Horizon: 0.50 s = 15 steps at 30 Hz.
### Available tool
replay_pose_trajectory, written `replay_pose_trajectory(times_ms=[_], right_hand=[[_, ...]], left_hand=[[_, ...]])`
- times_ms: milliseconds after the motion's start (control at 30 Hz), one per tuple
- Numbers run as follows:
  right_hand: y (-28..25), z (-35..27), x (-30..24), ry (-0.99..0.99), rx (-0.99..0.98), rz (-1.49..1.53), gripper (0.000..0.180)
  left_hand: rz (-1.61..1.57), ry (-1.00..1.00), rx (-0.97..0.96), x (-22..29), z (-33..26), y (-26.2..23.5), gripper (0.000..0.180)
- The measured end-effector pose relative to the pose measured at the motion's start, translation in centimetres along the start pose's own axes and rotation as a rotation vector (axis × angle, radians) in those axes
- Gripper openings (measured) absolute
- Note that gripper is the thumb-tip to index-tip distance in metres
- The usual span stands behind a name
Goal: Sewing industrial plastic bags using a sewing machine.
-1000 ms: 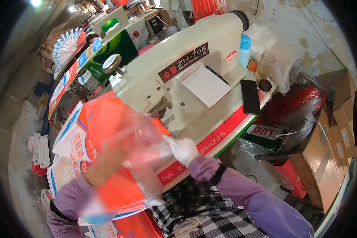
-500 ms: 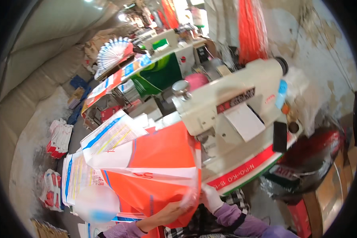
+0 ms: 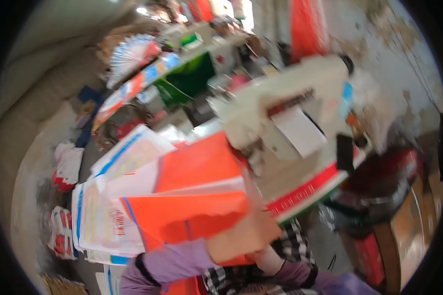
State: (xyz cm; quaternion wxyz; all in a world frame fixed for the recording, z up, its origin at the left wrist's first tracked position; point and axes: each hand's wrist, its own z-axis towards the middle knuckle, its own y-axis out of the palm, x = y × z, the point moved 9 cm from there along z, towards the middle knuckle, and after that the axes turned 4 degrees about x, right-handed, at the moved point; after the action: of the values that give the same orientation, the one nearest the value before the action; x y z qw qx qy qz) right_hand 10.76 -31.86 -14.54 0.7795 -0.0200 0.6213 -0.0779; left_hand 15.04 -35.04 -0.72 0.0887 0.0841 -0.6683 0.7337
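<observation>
An orange-and-white printed sack (image 3: 197, 164) spreads in front of me, its far right corner by the needle end of a cream sewing machine (image 3: 251, 110). My left hand (image 3: 248, 233), blurred by motion, reaches across the sack to its near right edge. Its fingers are too smeared to read. Just below and partly behind it is my right hand (image 3: 268, 260), close to that same edge. The fingers of the right hand are mostly hidden. More white printed sacks (image 3: 96, 226) with blue stripes lie beneath and to the left.
On the machine lies a white paper pad (image 3: 299, 130), with a black phone (image 3: 344, 152) to its right. Red strands (image 3: 307, 29) hang behind it. A dark plastic-wrapped bundle (image 3: 379, 191) and cardboard boxes (image 3: 408, 236) stand at right. Folded sacks (image 3: 61, 231) sit at far left.
My left hand has moved right and up to the sack's edge, crossing in front of my right hand. The right hand sits slightly lower. The whole view has shifted and blurred.
</observation>
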Motion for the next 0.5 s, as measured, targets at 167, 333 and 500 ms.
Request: replay_pose_trajectory(times_ms=[167,333,500], right_hand=[[-4.1,-0.2,-1.0,0.399,0.055,0.225,0.056],[-3.9,2.9,1.1,0.435,0.163,0.028,0.064],[-4.3,1.9,-2.0,0.366,0.062,-0.301,0.072]], left_hand=[[-0.164,0.158,-0.43,2.6,-6.3,3.5,0.018],[-0.173,-0.299,-0.742,1.1,-5.6,6.3,0.022],[-0.082,0.07,-0.727,0.6,-2.8,3.3,0.028]])
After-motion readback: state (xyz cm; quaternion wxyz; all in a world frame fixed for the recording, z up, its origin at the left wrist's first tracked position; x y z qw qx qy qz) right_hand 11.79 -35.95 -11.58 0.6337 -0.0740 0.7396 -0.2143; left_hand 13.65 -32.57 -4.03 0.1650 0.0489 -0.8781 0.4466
